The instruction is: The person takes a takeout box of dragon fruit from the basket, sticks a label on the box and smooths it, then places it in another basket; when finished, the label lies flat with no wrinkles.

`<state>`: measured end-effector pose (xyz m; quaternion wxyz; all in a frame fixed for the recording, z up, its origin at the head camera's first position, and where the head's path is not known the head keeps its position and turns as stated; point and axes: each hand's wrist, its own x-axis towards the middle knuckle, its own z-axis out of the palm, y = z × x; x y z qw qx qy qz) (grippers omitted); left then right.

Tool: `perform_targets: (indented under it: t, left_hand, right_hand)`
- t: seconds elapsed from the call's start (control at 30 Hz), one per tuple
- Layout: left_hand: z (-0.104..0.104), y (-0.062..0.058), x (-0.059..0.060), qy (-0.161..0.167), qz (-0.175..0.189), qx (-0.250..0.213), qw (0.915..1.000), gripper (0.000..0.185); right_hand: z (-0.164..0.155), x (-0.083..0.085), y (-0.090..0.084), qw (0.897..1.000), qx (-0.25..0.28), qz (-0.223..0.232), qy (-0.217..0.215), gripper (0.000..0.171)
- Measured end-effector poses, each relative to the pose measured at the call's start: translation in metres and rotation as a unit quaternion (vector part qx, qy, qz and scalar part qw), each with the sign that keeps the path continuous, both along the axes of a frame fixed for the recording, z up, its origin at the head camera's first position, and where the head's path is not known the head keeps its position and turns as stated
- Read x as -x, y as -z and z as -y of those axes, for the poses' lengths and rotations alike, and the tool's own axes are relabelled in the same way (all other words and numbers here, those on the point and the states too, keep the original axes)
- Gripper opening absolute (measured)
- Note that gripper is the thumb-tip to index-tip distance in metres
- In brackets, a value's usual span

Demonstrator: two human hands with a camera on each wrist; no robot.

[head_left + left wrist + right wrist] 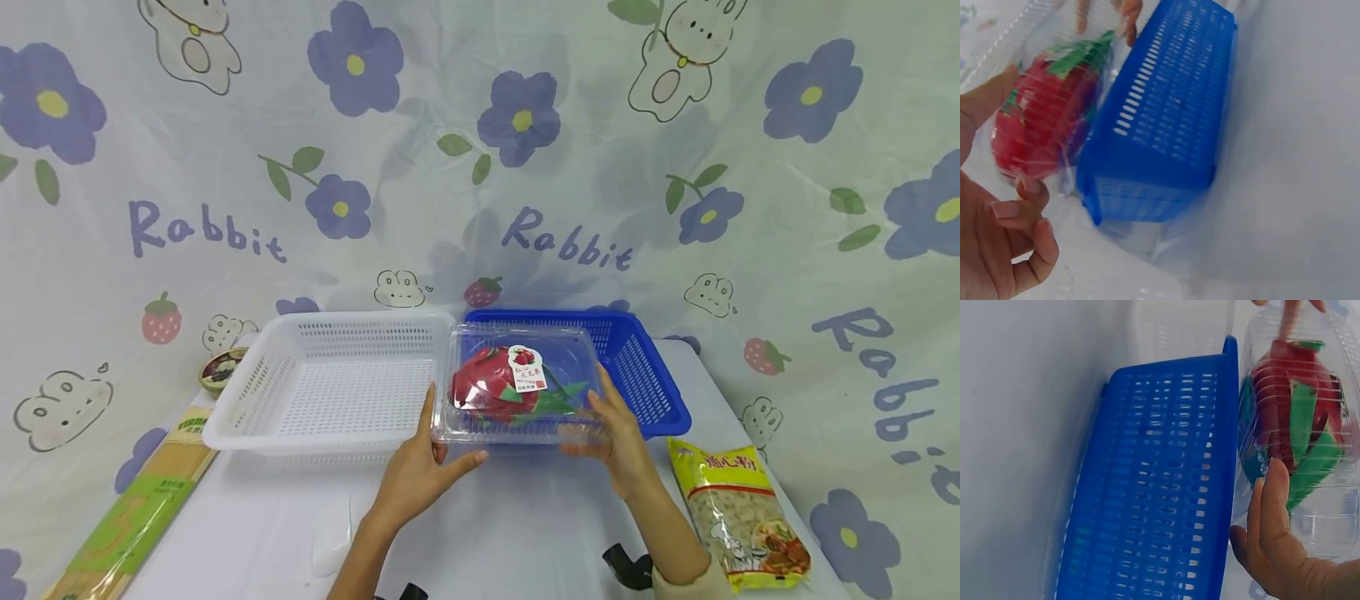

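Observation:
A clear plastic box of dragon fruit (487, 383) is held up between both hands, overlapping the front of the blue basket (652, 392) in the head view. Red fruit with green tips and a white label (528, 369) show through its lid. My left hand (416, 475) holds the box's left end, its thumb pointing right below the front edge. In the left wrist view, the other fingers (1038, 234) curl near the box's end. The right hand (621, 437) grips the right end, fingers along the side; in the right wrist view, fingertips (1277, 478) overlap the ridged plastic.
To the left of the blue basket stands a white basket (251, 417). Noodles in a long pack (142, 500) lie at the table's left edge, with a small round container (217, 371) behind them. A yellow-topped food bag (738, 517) lies at the right. A patterned curtain (435, 192) hangs behind.

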<state>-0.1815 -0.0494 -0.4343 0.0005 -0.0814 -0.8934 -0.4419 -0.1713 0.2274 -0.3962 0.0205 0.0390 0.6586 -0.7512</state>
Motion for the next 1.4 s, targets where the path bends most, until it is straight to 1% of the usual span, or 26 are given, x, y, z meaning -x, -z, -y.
perform_targets:
  t: [0.13, 0.3, 0.6, 0.73, 0.83, 1.03, 1.4]
  left_hand:
    - [-0.003, 0.013, 0.006, 0.018, 0.005, -0.002, 0.9998, 0.115]
    - [-0.01, 0.026, 0.013, 0.033, 0.022, -0.02, 0.999, 0.108]
    - [-0.034, 0.038, 0.024, 0.029, 0.021, -0.066, 0.9972, 0.097]
    - [-0.039, 0.042, 0.029, 0.03, 0.017, -0.078, 0.9963, 0.093]
    - [-0.042, 0.045, 0.031, 0.025, 0.017, -0.076, 0.9967, 0.093]
    - [-0.047, 0.05, 0.03, 0.009, 0.017, -0.066, 0.9976, 0.099]
    - [-0.051, 0.053, 0.032, -0.004, -0.007, -0.073, 0.9973, 0.094]
  right_hand:
    - [-0.004, 0.004, -0.001, 1.0, 0.002, 0.003, -0.002, 0.062]
    - [-0.008, 0.01, 0.0, 1.0, 0.001, 0.009, 0.0, 0.062]
    - [-0.014, 0.02, 0.002, 1.0, 0.006, 0.006, 0.007, 0.063]
    - [-0.016, 0.023, 0.005, 1.0, 0.005, 0.005, 0.005, 0.063]
    - [-0.017, 0.026, 0.007, 1.0, 0.01, 0.005, 0.003, 0.063]
    - [-0.021, 0.03, 0.011, 1.0, 0.014, 0.009, -0.001, 0.063]
    - [-0.028, 0.04, 0.012, 1.0, 0.01, 0.016, -0.003, 0.061]
